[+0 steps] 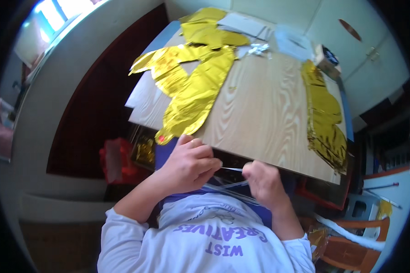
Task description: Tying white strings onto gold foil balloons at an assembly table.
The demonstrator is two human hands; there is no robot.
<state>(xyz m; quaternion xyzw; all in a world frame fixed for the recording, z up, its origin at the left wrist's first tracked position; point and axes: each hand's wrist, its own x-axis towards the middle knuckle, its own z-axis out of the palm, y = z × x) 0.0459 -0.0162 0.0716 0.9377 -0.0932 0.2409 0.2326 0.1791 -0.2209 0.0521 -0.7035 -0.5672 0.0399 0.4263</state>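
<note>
Table (255,118): foil shape (198,93) on left, foil stack (204,32) behind it; folded foil (322,113) along right edge, box (328,63) behind that. Strip (232,169) between left hand (190,165) and right hand (264,182), before near edge. Chair (351,250) off right.

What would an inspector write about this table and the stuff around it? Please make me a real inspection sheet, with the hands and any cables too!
Surface: pale wood-grain tabletop.
Things in hand: thin white strip, stretched between both hands.
Beside the hands: large gold foil piece, its near end by the left hand.
Clutter: second gold foil piece along the right side; crumpled silver foil and a small box farther back.
Hands: left hand and right hand each grip the strip; the right looks blurred.
Cables: nothing seen that is clearly one.
Surroundings: red bag low on the left; wooden chair at lower right; bright window at upper left.
</note>
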